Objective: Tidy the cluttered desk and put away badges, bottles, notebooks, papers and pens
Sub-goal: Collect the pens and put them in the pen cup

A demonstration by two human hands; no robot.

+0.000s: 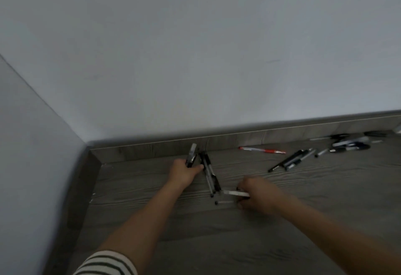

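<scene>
Head view: slim black-and-silver pens (209, 172) lie scattered.

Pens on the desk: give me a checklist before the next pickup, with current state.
1. Left hand grips the pen bundle: ok.
2. Right hand has the white pen: ok, fingers curled round its end.
3. Loose pens between the hands gathered: not ok, lying on the desk.
4. Red pen by the back lip collected: not ok.
5. Far-right pile cleared: not ok.
6. Somewhere to put pens: cannot tell, none in view.
</scene>
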